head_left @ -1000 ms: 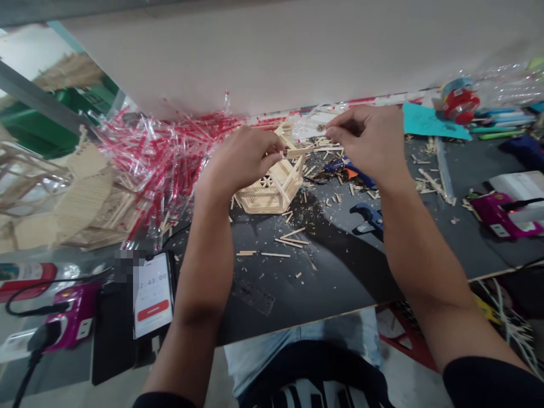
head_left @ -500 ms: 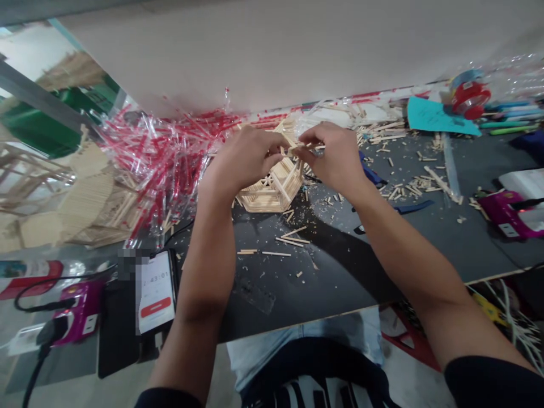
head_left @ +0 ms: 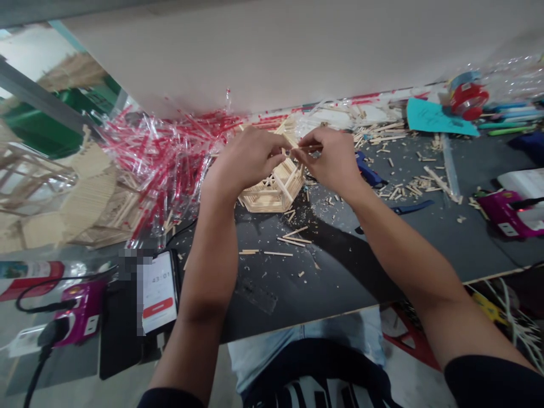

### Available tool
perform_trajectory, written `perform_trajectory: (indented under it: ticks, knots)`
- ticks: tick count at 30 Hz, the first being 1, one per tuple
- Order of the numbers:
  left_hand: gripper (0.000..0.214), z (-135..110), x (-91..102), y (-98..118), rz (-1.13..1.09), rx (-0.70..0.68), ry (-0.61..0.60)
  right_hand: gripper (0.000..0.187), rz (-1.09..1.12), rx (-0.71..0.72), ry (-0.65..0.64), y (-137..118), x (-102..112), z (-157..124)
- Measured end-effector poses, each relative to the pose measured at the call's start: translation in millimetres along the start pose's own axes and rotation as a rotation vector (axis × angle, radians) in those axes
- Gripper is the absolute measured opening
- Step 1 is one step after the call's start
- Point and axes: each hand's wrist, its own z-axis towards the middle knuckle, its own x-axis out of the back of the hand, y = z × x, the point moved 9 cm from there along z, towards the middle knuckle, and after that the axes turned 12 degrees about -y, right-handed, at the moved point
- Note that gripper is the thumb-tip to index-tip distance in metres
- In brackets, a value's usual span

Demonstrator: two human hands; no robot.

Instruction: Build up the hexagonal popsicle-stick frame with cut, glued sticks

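Note:
A small many-sided structure of thin wooden sticks (head_left: pixel 266 201) stands on the dark table beneath my hands. My left hand (head_left: pixel 250 156) reaches over its left and upper part, thumb and fingers pinched at its upper sticks; the exact contact is too small to tell. Close by on the right, my right hand (head_left: pixel 331 156) pinches a thin wooden stick (head_left: pixel 315 148) between thumb and fingers at the structure's top. The fingertips of both hands nearly meet there. My left hand and wrist hide part of the structure.
Red-and-clear plastic wrappers (head_left: pixel 170 141) pile up at the back left. A blue glue gun (head_left: pixel 369 170) and a blue-handled tool (head_left: pixel 412 207) lie right among stick offcuts. A phone (head_left: pixel 158 294) rests front left, near a purple power strip (head_left: pixel 80 309). A larger stick model (head_left: pixel 89 192) stands left.
Both hands stay at the structure's top with only slight finger movement. The stick in my right hand shows more plainly now. The whole view has shifted slightly.

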Motion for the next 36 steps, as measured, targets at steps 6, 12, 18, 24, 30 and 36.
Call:
perform_trajectory:
  ticks: [6, 12, 18, 24, 30, 36]
  knots:
    - [0.034, -1, -1.1, -2, -0.001, -0.004, 0.009, 0.011, -0.017, -0.025, -0.032, -1, 8, -2]
    - [0.033, 0, -1.4, -4, 0.001, 0.028, -0.011, 0.018, -0.056, -0.049, -0.079, 6, 25, -3]
    - [0.033, 1, -0.7, -5, 0.01, 0.014, -0.003, 0.015, -0.059, -0.044, -0.095, 11, 30, -3]
    - [0.033, 0, -0.2, -3, 0.01, 0.015, -0.017, 0.005, -0.04, -0.053, -0.069, 12, 29, -2]
    - [0.033, -1, -0.5, -4, 0.005, 0.004, 0.007, 0.008, -0.005, -0.023, -0.09, 16, 29, -1]
    - [0.034, 0, -1.1, -4, 0.013, 0.024, -0.011, 0.019, -0.018, -0.098, -0.095, 19, 30, -2]
